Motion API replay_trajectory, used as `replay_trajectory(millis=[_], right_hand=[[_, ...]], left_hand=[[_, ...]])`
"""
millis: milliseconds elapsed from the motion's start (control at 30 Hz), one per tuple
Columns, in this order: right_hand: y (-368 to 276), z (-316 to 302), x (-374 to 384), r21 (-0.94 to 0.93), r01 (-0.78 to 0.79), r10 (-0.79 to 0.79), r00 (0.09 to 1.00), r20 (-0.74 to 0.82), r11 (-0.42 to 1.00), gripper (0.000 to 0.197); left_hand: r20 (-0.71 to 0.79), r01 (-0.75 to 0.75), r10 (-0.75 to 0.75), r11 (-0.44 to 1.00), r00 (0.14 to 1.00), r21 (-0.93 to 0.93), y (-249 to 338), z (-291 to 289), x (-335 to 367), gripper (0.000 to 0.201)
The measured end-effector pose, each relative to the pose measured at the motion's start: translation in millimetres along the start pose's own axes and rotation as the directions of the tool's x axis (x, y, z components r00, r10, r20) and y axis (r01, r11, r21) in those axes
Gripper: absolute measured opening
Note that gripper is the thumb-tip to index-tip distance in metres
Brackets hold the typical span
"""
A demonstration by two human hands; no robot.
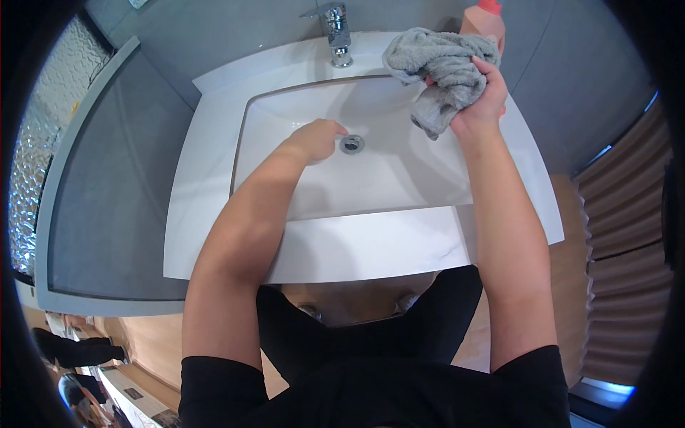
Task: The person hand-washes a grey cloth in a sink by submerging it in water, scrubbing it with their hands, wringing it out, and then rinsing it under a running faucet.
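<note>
My left hand (315, 141) is down inside the white basin (385, 189). One finger stretches out to the edge of the round metal drain (352, 144); the other fingers curl under and are partly hidden, and I see nothing held in them. A crumpled grey cloth (446, 68) is bunched in my right hand (487, 100), raised over the basin's right side. Part of the cloth hangs down below the fingers. Behind the cloth, a pink bottle (485, 21) with a red cap stands partly covered from view.
A chrome faucet (338, 36) rises at the back of the white countertop (207, 178). To the left is a grey panel (121, 185) with a pale frame. A brown pleated curtain (621, 285) hangs at the right. Other people (78, 349) show at the lower left.
</note>
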State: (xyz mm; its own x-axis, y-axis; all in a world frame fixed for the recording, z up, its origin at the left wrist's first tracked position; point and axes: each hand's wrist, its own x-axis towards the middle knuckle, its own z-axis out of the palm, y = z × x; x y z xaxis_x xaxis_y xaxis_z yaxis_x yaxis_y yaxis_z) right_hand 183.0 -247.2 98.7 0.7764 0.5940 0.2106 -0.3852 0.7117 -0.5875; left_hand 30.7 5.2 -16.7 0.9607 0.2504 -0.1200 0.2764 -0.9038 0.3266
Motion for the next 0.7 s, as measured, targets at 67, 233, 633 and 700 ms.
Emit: replay_trajectory(millis=[67,233,633,700], right_hand=[[0,1,0,-0.026,0.008,-0.008,0.999,0.031,1.0,0.037],[0,-4,3,-0.016,-0.003,0.004,0.999,0.039,1.0,0.042],[-3,1,-1,-0.009,0.006,-0.005,1.0,0.021,1.0,0.041],[-2,1,-1,-0.001,-0.008,0.008,1.0,0.023,1.0,0.036]], left_hand=[[0.012,-0.007,0.007,1.0,1.0,-0.004,1,-2,-2,0.053],[0.026,-0.025,0.026,0.999,0.999,-0.04,7,-2,-4,0.053],[-0.109,-0.103,0.08,0.969,0.991,-0.226,11,-7,-2,0.056],[-0.104,-0.113,0.088,0.958,0.991,-0.262,7,-7,-2,0.054]])
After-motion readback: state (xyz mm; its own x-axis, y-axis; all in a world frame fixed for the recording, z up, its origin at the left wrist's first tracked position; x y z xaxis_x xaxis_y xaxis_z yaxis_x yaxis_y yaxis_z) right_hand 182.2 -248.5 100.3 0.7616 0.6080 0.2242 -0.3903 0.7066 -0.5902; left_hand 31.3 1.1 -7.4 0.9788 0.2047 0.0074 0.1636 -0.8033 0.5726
